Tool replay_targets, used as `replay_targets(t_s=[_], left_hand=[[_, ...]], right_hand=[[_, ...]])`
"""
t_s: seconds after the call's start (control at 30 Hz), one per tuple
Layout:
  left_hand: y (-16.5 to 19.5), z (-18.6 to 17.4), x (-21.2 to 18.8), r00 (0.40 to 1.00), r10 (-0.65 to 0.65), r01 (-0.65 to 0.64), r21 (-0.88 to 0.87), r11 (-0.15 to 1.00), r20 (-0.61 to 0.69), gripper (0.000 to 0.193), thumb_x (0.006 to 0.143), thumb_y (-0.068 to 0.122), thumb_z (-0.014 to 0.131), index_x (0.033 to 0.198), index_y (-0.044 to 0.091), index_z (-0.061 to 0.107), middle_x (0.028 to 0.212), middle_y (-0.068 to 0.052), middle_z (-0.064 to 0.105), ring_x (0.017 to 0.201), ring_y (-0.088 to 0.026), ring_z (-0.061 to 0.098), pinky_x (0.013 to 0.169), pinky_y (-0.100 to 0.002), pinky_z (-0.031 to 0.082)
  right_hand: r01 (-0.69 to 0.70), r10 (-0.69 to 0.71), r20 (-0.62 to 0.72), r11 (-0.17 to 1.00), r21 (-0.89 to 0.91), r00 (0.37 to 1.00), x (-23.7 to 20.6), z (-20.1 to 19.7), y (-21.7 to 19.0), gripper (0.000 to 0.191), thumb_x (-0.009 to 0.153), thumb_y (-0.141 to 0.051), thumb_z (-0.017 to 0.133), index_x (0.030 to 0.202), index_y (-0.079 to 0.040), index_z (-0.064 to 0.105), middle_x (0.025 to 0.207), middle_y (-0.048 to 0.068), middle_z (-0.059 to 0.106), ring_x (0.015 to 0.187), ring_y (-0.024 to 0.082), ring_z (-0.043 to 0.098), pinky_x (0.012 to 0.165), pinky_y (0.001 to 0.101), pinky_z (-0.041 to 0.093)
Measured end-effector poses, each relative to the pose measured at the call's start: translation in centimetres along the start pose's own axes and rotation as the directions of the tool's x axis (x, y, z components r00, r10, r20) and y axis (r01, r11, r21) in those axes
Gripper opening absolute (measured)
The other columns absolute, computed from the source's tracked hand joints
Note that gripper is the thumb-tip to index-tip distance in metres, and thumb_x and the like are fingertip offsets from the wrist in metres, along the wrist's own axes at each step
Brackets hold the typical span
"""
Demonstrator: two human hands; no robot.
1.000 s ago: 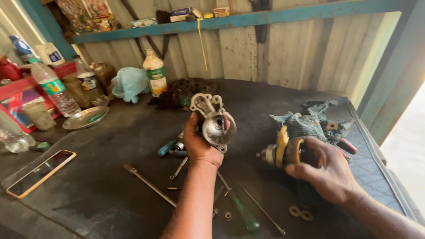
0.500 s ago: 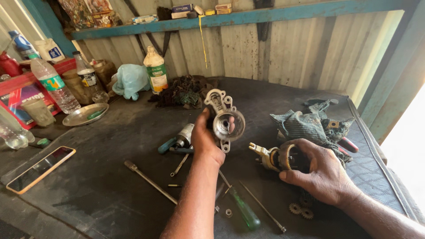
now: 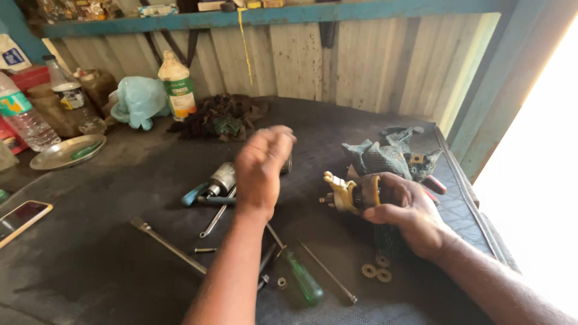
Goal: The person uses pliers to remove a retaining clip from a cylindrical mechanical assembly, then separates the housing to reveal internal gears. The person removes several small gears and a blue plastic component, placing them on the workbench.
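Observation:
My left hand (image 3: 262,165) is blurred above the middle of the dark bench top (image 3: 108,271), with its back to me and its fingers curled. It hides nearly all of the grey metal housing it grips; only a dark edge (image 3: 288,162) shows at its right. My right hand (image 3: 404,210) rests low on the right and grips a motor part with a yellow end and metal pins (image 3: 344,192) that points left. A gap of bench separates the two hands.
A green-handled screwdriver (image 3: 304,281), a thin rod (image 3: 328,272), small gears (image 3: 376,272), a long bar (image 3: 168,244), a blue-handled tool (image 3: 198,195) and a metal cylinder (image 3: 223,177) lie about. A cloth (image 3: 385,155) lies right; bottles (image 3: 177,84), a plate (image 3: 63,151) and a phone (image 3: 21,219) left.
My left hand has dropped and turned, so the metal housing, held up in plain sight before, is now hidden behind it. My right hand keeps the yellow-ended part low on the right.

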State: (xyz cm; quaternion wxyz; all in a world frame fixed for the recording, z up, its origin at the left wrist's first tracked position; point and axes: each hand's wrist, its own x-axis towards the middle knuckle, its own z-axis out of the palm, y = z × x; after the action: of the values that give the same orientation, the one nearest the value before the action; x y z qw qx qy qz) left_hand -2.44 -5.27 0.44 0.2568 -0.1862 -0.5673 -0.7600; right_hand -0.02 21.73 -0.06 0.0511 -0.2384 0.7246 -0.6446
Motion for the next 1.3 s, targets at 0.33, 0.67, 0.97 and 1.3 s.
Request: replay_targets(t_s=[0.33,0.67,0.97,1.3], left_hand=[[3.7,3.9,-2.9,0.781,-0.355,0.236,0.284,0.929,0.514,0.058,0.078,0.034,0.085,0.124,0.001,0.07,0.119,-0.008,0.074,0.116,-0.016,0.066,0.102,-0.03,0.05],[1.3,3.9,-3.1,0.702,-0.542,0.49,0.238,0.839,0.462,0.044,0.081,0.022,0.083,0.116,-0.002,0.074,0.103,-0.008,0.078,0.095,-0.012,0.071,0.091,-0.028,0.054],[0.6,3.3,-2.3,0.702,-0.614,0.562,0.248,0.789,0.362,0.047,0.08,0.02,0.081,0.118,-0.004,0.068,0.106,-0.011,0.075,0.099,-0.02,0.07,0.093,-0.034,0.054],[-1.4,2.0,-1.6,0.827,-0.556,0.501,0.34,0.796,0.083,0.065,0.072,0.02,0.085,0.127,0.0,0.058,0.103,-0.012,0.075,0.097,-0.021,0.07,0.088,-0.033,0.055]], right_hand=[[-0.039,0.006,0.092,0.931,0.362,0.996,0.2,-1.0,1.0,0.062,0.081,-0.027,0.066,0.13,0.009,0.059,0.111,0.017,0.072,0.095,0.023,0.07,0.087,0.0373,0.057],[-0.053,0.053,0.004,0.999,0.013,0.999,0.4,-0.3,0.9,0.066,0.093,-0.049,0.057,0.137,0.001,0.061,0.101,0.011,0.076,0.075,0.017,0.071,0.071,0.0342,0.06],[-0.065,0.065,0.037,0.998,-0.007,0.997,0.3,-0.3,0.8,0.064,0.097,-0.045,0.053,0.144,-0.003,0.055,0.102,0.013,0.076,0.077,0.018,0.073,0.072,0.0337,0.06],[-0.033,0.039,0.079,0.997,-0.072,0.996,0.2,0.1,0.3,0.065,0.095,-0.041,0.056,0.149,-0.007,0.047,0.106,0.014,0.077,0.082,0.017,0.073,0.077,0.0331,0.06]])
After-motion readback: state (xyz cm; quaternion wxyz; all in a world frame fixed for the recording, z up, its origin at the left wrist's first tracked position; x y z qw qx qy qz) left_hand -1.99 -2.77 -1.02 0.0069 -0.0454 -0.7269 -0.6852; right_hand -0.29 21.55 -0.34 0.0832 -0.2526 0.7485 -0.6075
